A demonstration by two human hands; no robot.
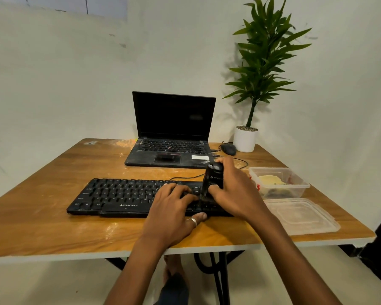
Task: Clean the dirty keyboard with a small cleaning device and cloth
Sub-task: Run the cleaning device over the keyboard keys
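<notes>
A black keyboard [119, 197] lies near the front of the wooden table [53, 227]. My right hand [235, 190] grips a small black cleaning device [213, 179], held upright with its lower end down on the right part of the keys. My left hand [174, 208] rests flat on the keyboard just left of the device, fingers spread over the keys and thumb at the front edge. A yellow cloth [269, 179] sits inside a clear plastic container [295, 172] to the right.
An open black laptop [172, 133] stands behind the keyboard. A mouse [228, 149] and a potted plant [245, 139] are at the back right. A clear container lid [301, 216] lies at the front right. The table shows pale dusty smears.
</notes>
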